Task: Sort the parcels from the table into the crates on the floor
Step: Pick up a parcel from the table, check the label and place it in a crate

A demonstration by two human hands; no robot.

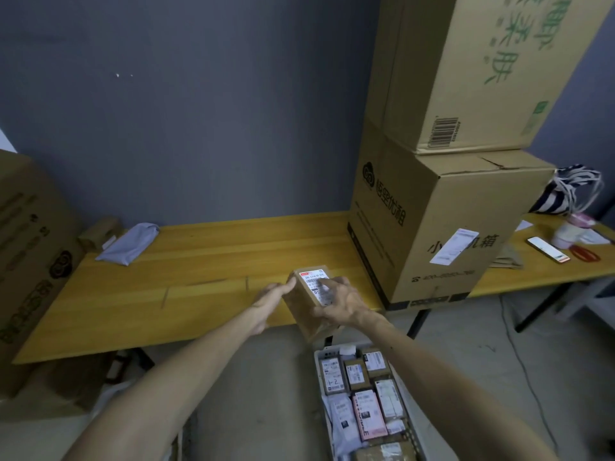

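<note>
Two hands hold one small brown parcel (pixel 312 301) above the front edge of the yellow wooden counter (pixel 199 261); the left hand (pixel 274 294) grips its left side, fingers curled on the cardboard, while the right hand (pixel 339 299) clasps the right side, fingers bent over the white shipping label (pixel 316 283). Directly below, on the floor, a white crate (pixel 321 361) lies packed with labelled parcels (pixel 361 394). A grey poly mailer (pixel 128 242) lies at the counter's far left — beside a small brown carton (pixel 98 231); two large stacked cardboard boxes (pixel 442 181) stand at the right.
</note>
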